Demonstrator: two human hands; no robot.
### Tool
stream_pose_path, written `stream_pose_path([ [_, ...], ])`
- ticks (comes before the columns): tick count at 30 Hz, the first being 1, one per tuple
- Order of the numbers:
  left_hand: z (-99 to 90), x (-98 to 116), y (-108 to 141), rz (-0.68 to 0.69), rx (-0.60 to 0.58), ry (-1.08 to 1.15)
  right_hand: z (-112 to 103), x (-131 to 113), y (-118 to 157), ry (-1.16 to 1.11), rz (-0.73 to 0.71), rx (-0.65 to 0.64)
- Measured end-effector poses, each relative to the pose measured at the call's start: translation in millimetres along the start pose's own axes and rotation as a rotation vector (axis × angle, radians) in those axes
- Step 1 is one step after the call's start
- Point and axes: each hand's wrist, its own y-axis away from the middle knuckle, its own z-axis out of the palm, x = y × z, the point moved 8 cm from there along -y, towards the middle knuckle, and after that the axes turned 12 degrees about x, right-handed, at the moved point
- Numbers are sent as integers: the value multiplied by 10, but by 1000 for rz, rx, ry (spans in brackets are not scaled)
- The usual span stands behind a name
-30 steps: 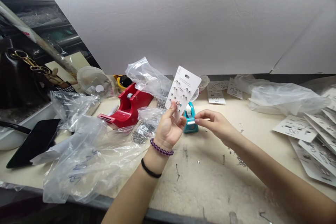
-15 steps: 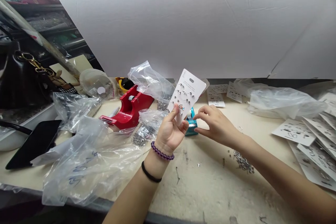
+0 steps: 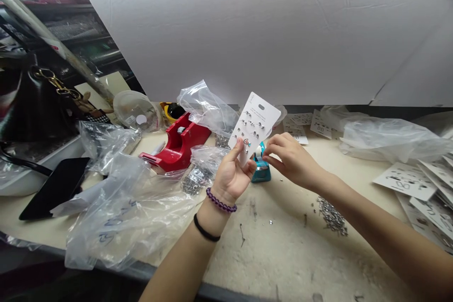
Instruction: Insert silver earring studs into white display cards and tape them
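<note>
My left hand (image 3: 231, 174) is closed around the lower edge of a white earring card (image 3: 254, 125), with the thumb on its front. The card is held up at a tilt. Several small silver studs and a piece with a turquoise bit sit on it. My right hand (image 3: 292, 159) is beside a small teal tape dispenser (image 3: 262, 173), thumb and index fingertips drawn together at its upper right. Whatever lies between those fingertips is too small to make out. Below my right forearm is a pile of small metal pieces (image 3: 331, 216) on the table (image 3: 279, 255).
A red tape dispenser (image 3: 173, 153) and clear plastic bags (image 3: 130, 217) lie to the left, near a black phone-like slab (image 3: 54, 188). Filled earring cards (image 3: 405, 180) are stacked at the right, by another plastic bag (image 3: 389, 139). A white board (image 3: 247, 33) stands behind.
My right hand's fingers have come closer together beside the teal dispenser. The left hand still holds the card in nearly the same pose. The whole view has shifted slightly.
</note>
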Motion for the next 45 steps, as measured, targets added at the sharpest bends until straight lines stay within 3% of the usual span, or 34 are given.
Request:
stream_pose_path([
  [8,-10,-2,3,-8,12,-2,13,-113,76,126,-90,-78],
  [28,1,29,5,1,-13,0,82,-85,52,140,-82,-108],
  [31,9,40,10,6,-13,-3,69,-75,-14,165,-86,-70],
  [38,23,48,35,9,-8,-10,-189,-99,-176,233,-79,170],
  [45,5,45,18,9,-17,-4,-137,-316,149,300,-179,211],
])
